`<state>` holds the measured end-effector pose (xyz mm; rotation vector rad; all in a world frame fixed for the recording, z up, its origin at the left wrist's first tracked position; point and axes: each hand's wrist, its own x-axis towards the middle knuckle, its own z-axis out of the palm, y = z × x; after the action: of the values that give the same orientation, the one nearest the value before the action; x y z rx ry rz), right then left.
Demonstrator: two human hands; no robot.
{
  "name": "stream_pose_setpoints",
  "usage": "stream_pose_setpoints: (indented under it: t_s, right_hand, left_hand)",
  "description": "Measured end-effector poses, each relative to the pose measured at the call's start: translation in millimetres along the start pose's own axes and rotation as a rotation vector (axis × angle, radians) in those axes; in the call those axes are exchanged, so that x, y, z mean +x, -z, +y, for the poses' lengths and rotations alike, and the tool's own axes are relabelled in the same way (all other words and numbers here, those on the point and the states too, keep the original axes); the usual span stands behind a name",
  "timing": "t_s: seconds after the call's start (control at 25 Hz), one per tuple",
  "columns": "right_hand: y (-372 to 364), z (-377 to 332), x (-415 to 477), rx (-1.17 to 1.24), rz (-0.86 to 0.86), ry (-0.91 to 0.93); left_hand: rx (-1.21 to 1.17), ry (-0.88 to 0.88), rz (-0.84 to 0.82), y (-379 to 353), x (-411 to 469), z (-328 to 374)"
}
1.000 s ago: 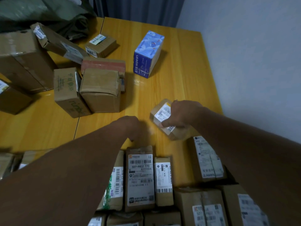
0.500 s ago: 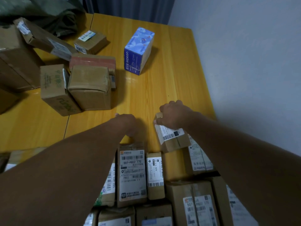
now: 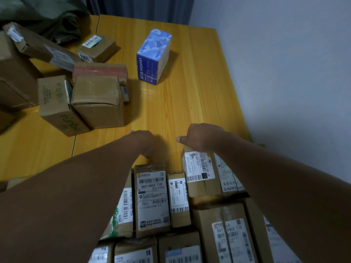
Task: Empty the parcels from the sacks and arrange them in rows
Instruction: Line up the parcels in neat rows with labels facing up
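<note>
1. My right hand [image 3: 204, 138] is curled over the far end of a small labelled parcel [image 3: 199, 173], thumb sticking out to the left; my fingers hide behind my knuckles, so I cannot tell how firmly they grip it.
2. My left hand [image 3: 141, 143] is bent into a loose fist just past the far end of the tall 507-P802 parcel [image 3: 152, 201]; whether it touches the box or only the bench [image 3: 190, 103] I cannot tell.
3. The small labelled parcel lies label up, its long axis running from me toward the far edge of the bench. Taking the 507-P802 parcel as landmark, it sits to the right, with a narrow slim parcel [image 3: 179, 199] between the two.
4. The landmark parcel and the slim one lie parallel, long axes pointing away from me, labels up. More labelled boxes form a row nearer to me than the landmark.
5. Far beyond the landmark a blue sepeon box [image 3: 152, 57] stands upright, alone.
6. Beyond and left of the landmark, loose brown cartons [image 3: 96, 101] are jumbled at mixed angles, some leaning on each other.
7. Farthest left, a dark green sack [image 3: 47, 14] is slumped at the corner of the bench; what it contains is hidden.
</note>
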<state>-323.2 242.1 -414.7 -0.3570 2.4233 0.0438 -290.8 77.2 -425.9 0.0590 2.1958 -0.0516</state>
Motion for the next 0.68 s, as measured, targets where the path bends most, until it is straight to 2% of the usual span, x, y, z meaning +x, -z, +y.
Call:
stream_pose_setpoints:
  t_s: [0.16, 0.52, 0.6, 0.68]
  right_hand:
    - [0, -2, -1, 0.027, -0.028, 0.006]
    - [-5, -5, 0, 0.011, -0.151, 0.026]
    - [-8, -3, 3, 0.024, -0.119, 0.031]
    - [-9, -2, 4, 0.027, -0.088, 0.022]
  left_hand:
    - [-0.058, -0.028, 0.006, -1, 3, -3]
    - [-0.169, 0.048, 0.001, -1, 17, -8]
    - [-0.218, 0.032, 0.014, -2, 17, -9]
    - [-0.159, 0.005, -0.005, -1, 16, -10]
